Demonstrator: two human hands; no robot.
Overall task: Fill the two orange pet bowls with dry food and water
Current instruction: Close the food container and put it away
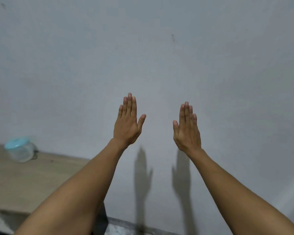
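Both were held up before the wall (143,48): left grip (126,126) and right grip (187,131) flat, fingers straight, holding nothing. A blue-lidded jar (20,149) sat on the surface (32,180), far left; orange bowls were out of view.

Plain grey-white wall (159,56) behind the fingers (129,106), 2 dark shadows (143,175) below them; pale wooden surface (24,180) lower left.

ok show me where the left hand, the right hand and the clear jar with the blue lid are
left hand (126,128): head view, on the back of the hand.
right hand (188,133): head view, on the back of the hand.
clear jar (22,154): head view, on its see-through side wall.
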